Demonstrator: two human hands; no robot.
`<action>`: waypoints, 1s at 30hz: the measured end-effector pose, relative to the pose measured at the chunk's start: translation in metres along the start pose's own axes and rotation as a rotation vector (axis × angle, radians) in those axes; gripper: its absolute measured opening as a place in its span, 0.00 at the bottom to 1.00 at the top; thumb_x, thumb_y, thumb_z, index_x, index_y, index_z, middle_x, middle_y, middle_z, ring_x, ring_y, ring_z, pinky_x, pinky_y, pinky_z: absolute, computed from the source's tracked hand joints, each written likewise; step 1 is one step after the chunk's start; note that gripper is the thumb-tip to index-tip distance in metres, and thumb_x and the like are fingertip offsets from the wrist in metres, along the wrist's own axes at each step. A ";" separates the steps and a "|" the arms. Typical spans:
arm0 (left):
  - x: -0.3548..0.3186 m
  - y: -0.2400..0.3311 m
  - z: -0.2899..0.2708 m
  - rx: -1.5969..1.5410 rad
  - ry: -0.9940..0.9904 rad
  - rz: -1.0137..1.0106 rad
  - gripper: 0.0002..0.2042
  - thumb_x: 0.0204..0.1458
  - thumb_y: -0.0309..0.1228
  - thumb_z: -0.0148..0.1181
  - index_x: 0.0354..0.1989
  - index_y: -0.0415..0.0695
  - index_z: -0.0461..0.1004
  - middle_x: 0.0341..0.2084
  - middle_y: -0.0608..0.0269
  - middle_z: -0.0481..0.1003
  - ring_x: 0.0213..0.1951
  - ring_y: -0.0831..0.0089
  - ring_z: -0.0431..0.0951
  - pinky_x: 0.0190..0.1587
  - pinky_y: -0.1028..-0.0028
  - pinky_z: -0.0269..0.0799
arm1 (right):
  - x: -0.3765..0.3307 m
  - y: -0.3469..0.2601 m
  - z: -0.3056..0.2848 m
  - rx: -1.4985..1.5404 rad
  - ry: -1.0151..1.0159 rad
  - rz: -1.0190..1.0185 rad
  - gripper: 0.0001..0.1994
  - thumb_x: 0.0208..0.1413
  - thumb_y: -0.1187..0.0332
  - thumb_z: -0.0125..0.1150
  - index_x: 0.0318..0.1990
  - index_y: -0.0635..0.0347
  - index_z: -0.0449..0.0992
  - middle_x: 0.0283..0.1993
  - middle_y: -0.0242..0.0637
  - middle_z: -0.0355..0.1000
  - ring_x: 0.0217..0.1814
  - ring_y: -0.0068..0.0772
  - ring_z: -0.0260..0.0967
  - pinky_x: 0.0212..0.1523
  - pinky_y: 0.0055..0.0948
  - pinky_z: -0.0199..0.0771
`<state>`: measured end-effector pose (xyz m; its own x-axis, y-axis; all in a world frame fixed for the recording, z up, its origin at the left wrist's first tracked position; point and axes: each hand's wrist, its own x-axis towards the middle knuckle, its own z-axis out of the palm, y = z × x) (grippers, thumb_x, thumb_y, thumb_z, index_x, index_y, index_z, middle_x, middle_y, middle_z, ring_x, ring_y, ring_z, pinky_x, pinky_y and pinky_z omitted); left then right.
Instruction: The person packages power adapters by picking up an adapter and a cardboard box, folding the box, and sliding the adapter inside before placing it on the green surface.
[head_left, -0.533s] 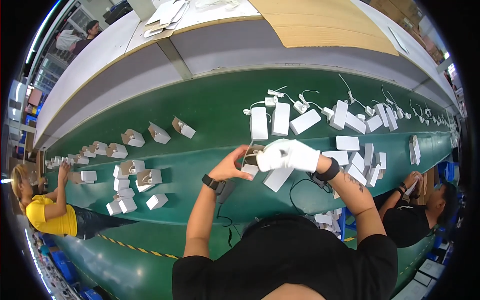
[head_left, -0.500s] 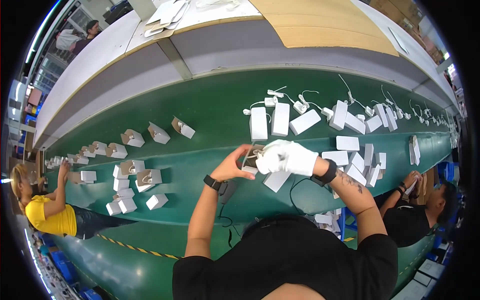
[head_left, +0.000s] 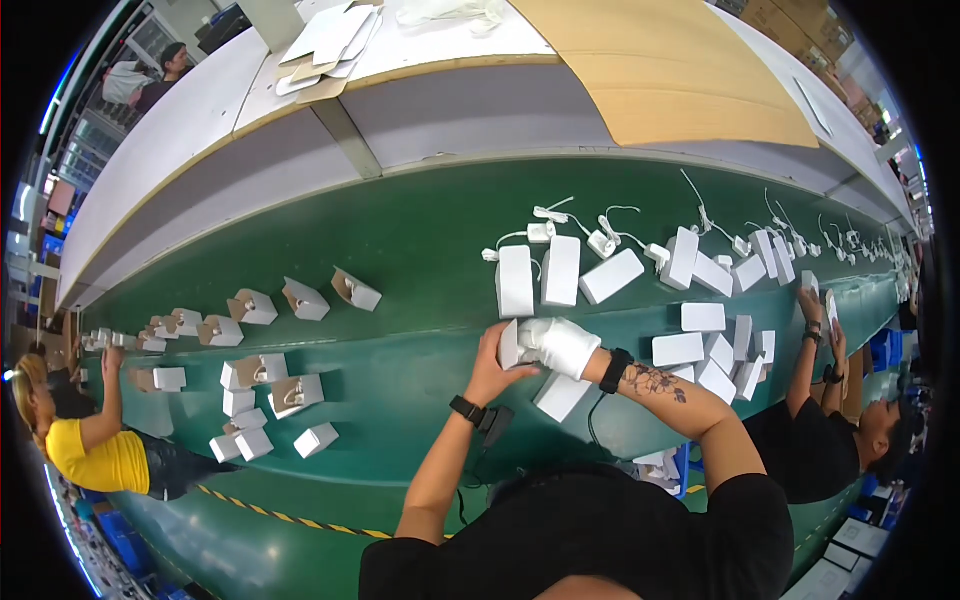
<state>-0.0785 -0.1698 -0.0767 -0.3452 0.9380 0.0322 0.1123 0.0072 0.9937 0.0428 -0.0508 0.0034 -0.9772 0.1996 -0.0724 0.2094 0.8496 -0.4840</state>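
Observation:
My bare left hand [head_left: 490, 372] is closed around the left side of a small white box [head_left: 510, 346], held tilted over the green belt. Against the box's right side is my right hand [head_left: 562, 347] in a white glove, its curled fingers gripping it. The glove and box hide the fingertips and whatever is inside. Just beyond my hands stands a white carton [head_left: 515, 282]. Another white box [head_left: 561, 397] lies under my right wrist. White plug adapters [head_left: 541, 233] with coiled cables lie behind the cartons.
Several open boxes [head_left: 303, 299] with brown flaps stand to the left. More white boxes [head_left: 678, 349] lie at right. A co-worker in yellow [head_left: 98, 458] works at far left; another in black [head_left: 815, 450] handles boxes at right. A shelf with cardboard [head_left: 660, 80] runs along the back.
My left hand has turned the box, so its white side now shows instead of its open end and cable. The right-hand co-worker has reached forward over the belt.

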 end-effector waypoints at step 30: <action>0.055 0.024 0.095 -1.978 -0.334 -0.564 0.30 0.56 0.57 0.43 0.46 0.37 0.69 0.45 0.50 0.73 0.48 0.60 0.72 0.55 0.60 0.64 | -0.058 0.011 -0.078 0.870 0.667 0.163 0.18 0.36 0.66 0.70 0.36 0.59 0.71 0.41 0.42 0.67 0.41 0.41 0.69 0.40 0.35 0.72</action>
<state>-0.0058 -0.0855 -0.0610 0.1918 0.9807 -0.0378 -0.9209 0.1665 -0.3525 0.1043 -0.0154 0.0704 -0.6701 0.7233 0.1666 -0.0181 0.2084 -0.9779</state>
